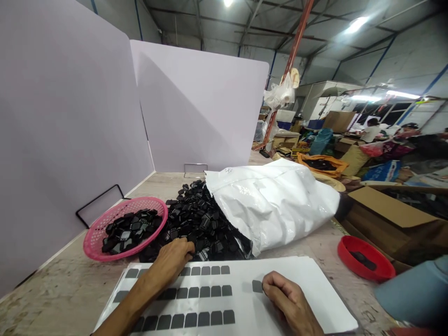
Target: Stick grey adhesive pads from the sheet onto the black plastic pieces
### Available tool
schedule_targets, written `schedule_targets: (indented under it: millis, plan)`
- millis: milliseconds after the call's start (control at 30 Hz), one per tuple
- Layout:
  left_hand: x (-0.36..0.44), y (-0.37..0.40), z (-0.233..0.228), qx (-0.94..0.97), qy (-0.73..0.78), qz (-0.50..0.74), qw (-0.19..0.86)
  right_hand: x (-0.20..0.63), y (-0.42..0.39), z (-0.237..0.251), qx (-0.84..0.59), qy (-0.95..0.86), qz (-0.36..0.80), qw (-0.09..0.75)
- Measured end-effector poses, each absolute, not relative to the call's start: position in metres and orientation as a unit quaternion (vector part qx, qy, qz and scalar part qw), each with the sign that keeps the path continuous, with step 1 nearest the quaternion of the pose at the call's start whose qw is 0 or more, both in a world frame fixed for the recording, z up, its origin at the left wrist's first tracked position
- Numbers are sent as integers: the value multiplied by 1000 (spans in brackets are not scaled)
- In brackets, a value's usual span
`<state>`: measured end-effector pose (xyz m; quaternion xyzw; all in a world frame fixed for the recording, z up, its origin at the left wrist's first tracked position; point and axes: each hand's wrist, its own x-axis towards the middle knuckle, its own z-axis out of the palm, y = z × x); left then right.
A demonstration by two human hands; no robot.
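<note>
- Head view, the sheet: white sheet (315, 280) lies flat on the desk (52, 289), right in front of the person. Small dark squares sit on it in three rows. The top row (206, 270) runs from the left side to about the middle. The middle row (196, 292) and the bottom row (189, 320) stop near the middle too. The right half of the sheet is bare, so my guess is about half the spots are filled and half are left.
- Head view, the hands: left hand (173, 259) reaches over the top edge of the sheet into the pile of black pieces (199, 219). Its fingers curl down into the pile. I cannot tell if it has one yet. Right hand (285, 296) rests on the sheet with fingers bent, next to one lone square (257, 286). It seems to hold nothing.
- Head view, the rest: the pile spills out of a white bag (276, 200), and lots of pieces are left. A pink basket (101, 224) on the left holds more black pieces. A red dish (366, 261) sits on the right.
</note>
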<state>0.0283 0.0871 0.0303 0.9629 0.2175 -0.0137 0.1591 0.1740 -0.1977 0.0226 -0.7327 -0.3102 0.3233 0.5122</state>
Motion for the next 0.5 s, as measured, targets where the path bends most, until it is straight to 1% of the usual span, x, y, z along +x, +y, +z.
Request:
schedule_targets:
  millis: [200,300,367,433,467,500]
  plan:
    - [30,88,22,961,223,24,163,167,-191,23,-730,-306,334,512]
    - [28,85,26,953,234,60,184,163,-186,27,-725,-308,335,518]
    - [27,80,34,942,243,89,212,159,-183,28,-715,-302,347,527]
    - [27,70,44,931,250,113,241,151,-180,29,-680,-281,387,555]
    - [27,63,47,918,251,127,280,146,-178,28,-651,-270,413,577]
    - [28,54,50,895,248,137,345,141,-177,28,-617,-263,436,600]
